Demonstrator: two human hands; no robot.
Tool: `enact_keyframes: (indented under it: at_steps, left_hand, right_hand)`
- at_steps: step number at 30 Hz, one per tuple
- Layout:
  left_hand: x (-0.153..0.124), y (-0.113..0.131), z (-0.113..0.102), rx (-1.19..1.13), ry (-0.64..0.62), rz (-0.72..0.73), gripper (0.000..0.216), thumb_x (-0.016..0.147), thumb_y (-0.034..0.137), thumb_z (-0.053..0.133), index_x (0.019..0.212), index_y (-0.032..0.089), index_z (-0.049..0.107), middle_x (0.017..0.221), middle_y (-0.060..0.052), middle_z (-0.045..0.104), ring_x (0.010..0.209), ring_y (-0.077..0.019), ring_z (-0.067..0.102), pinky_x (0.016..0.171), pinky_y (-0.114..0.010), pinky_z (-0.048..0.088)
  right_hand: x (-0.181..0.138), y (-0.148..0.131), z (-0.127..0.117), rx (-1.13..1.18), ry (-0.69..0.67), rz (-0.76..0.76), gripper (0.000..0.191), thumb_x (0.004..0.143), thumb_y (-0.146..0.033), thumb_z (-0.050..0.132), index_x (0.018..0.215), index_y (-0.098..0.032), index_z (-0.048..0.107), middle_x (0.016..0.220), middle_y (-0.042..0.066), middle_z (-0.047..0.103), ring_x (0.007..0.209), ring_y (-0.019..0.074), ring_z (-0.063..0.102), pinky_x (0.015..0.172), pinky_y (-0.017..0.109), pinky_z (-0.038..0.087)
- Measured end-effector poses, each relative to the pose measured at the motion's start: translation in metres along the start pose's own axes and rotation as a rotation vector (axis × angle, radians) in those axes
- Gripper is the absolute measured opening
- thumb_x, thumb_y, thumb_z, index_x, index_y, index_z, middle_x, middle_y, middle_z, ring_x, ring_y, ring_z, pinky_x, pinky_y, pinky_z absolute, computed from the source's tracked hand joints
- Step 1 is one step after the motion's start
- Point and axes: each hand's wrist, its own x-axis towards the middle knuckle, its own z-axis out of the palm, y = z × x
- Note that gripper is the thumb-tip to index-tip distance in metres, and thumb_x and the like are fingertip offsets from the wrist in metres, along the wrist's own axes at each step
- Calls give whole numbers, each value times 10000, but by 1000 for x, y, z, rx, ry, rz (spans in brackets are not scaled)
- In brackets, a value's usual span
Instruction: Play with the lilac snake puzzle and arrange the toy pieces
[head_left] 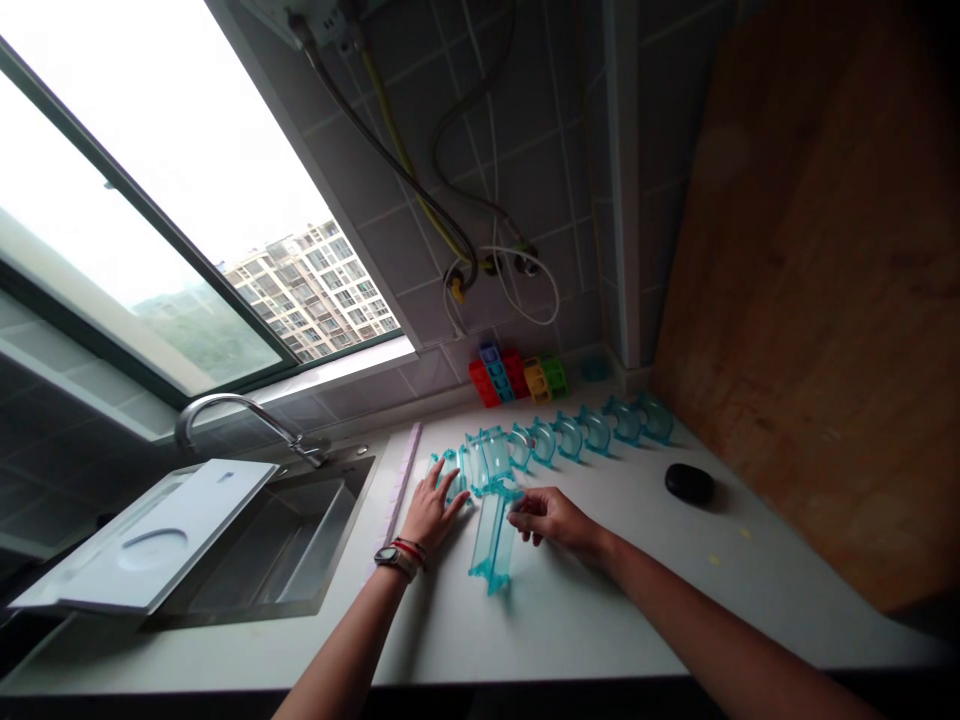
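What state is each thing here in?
Left hand: spread over turquoise pieces.
Right hand: curled at the straight turquoise piece; grip unclear.
Curved turquoise pieces: lined up.
Coloured blocks: clustered near the wall.
Faucet: no water visible.
Sink: partly covered by white panel.
Wristwatch: being worn.

Texts, labels, brands: none readable | numbers, signs: none readable

at the right hand, i see a channel piece of translucent, glossy plastic. the counter below the grip looks smooth; left of it, the faucet is shiny metal; far right, a matt wooden panel.
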Motion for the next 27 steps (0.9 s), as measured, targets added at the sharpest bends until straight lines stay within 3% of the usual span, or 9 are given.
enact_keyframes:
  at_steps: [3, 6, 8, 10, 13, 16, 21, 25, 27]
  left_hand:
    - [6, 13, -10, -59, 70, -22, 476, 982, 469, 560, 1380, 210, 597, 1621, -162, 400, 1521, -351, 342, 1236, -586, 261]
    - [-1, 41, -24, -135, 175, -73, 441, 1054, 421, 392, 1388, 188, 562, 1584, -178, 435, 1526, -329, 332, 1224, -590, 282]
    - [-17, 67, -33, -205, 170, -80, 430, 1078, 413, 316, 1333, 203, 592, 1443, -164, 583, 1372, -281, 543, 1114, -492, 467]
    - [-39, 93, -37, -302, 63, -74, 387, 1058, 461, 392, 1262, 244, 640, 1236, -114, 712, 1085, -237, 710, 846, -359, 612]
    - [-68, 123, -36, -526, -54, -218, 565, 899, 525, 682, 1382, 262, 556, 1135, -108, 727, 840, -217, 731, 611, -292, 604]
    - [-85, 134, -34, -629, -34, -357, 583, 871, 525, 702, 1355, 228, 568, 1089, -114, 732, 722, -192, 721, 600, -309, 605]
    - [-97, 105, -51, -811, 10, -499, 538, 912, 590, 591, 1268, 187, 597, 1143, -149, 742, 715, -212, 745, 598, -351, 625]
    - [-85, 50, -79, -328, 106, -464, 546, 965, 615, 440, 1238, 178, 619, 1083, -123, 752, 745, -204, 731, 639, -331, 604]
    - [-67, 22, -89, -154, 122, -491, 504, 952, 573, 489, 1241, 188, 641, 1079, -116, 738, 765, -217, 718, 684, -347, 581]
  right_hand:
    - [0, -2, 0, 8, 29, 8, 413, 744, -543, 835, 827, -164, 692, 688, 6, 661, 623, 142, 610, 546, 248, 464]
    - [1, -4, 0, 17, 64, 12, 426, 745, -564, 822, 787, -170, 666, 661, 0, 653, 586, 132, 593, 529, 245, 451]
    - [1, -5, 0, 25, 71, 15, 428, 745, -567, 819, 769, -171, 656, 644, 0, 653, 568, 130, 589, 523, 244, 448]
    - [1, -5, 0, 35, 66, 16, 426, 739, -560, 825, 751, -172, 651, 637, 4, 659, 562, 130, 591, 521, 245, 448]
    - [-1, -6, 3, 53, 51, 12, 411, 729, -532, 838, 725, -174, 637, 633, 4, 664, 559, 129, 588, 525, 245, 445]
    - [-4, -8, 6, 67, 26, 1, 388, 725, -492, 846, 698, -173, 625, 602, -5, 644, 531, 121, 560, 516, 247, 425]
    - [-6, -18, 1, 129, 121, -40, 385, 741, -473, 812, 667, -198, 554, 544, -52, 544, 488, 98, 458, 490, 243, 357]
    - [-7, -23, -5, 212, 172, -33, 381, 769, -448, 783, 679, -209, 500, 561, -70, 487, 498, 91, 419, 505, 244, 340]
    - [-7, -23, -6, 242, 159, -23, 373, 775, -426, 780, 684, -208, 490, 576, -73, 468, 510, 90, 420, 515, 245, 339]
